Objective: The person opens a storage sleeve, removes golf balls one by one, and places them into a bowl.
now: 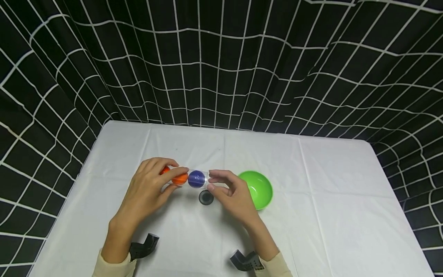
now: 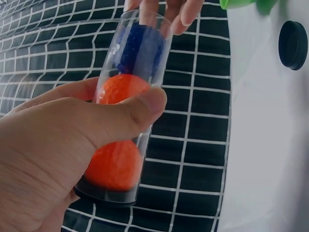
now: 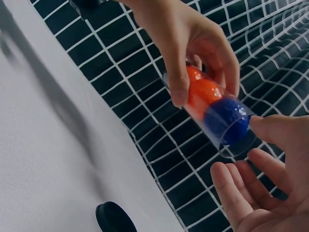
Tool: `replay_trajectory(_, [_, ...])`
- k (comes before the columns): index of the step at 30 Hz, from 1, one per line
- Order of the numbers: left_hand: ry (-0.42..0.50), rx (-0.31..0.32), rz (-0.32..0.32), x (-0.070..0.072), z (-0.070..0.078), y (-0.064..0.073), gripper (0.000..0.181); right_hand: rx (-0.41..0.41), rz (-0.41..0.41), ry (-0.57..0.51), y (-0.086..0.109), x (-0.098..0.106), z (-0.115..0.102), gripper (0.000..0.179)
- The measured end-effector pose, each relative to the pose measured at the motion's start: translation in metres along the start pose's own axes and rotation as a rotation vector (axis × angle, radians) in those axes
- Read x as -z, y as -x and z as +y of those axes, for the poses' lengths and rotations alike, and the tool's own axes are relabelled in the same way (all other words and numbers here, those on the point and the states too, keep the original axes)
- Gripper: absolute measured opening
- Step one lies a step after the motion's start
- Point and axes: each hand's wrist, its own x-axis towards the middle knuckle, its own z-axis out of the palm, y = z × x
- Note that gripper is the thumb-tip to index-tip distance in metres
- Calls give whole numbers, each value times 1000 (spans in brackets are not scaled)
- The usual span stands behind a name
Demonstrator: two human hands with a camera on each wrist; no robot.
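Above the desk (image 1: 328, 234), clear tube (image 1: 189, 182) lies crosswise

Head view: its long axis runs left to right, left hand (image 1: 147, 189) gripping round the orange balls (image 1: 179, 179), right hand (image 1: 236, 196) nearer the blue ball (image 1: 196, 179). Left wrist: the left thumb (image 2: 150, 104) presses mid-tube. Right wrist: the right hand is loosely cupped at the uncapped end, fingers (image 3: 231, 193) spread just beyond it.

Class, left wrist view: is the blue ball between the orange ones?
No, the blue ball sits at one end, past both orange balls.
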Motion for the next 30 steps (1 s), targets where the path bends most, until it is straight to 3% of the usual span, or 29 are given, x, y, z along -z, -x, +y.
replay_trajectory(20, [-4,-29,30,-2,0,-1,45,-9,-20,20,1,2,-2,42])
replay_trajectory(30, [48,49,-29,-6,-3,-1,45,-8,5,3,3,8,-6,43])
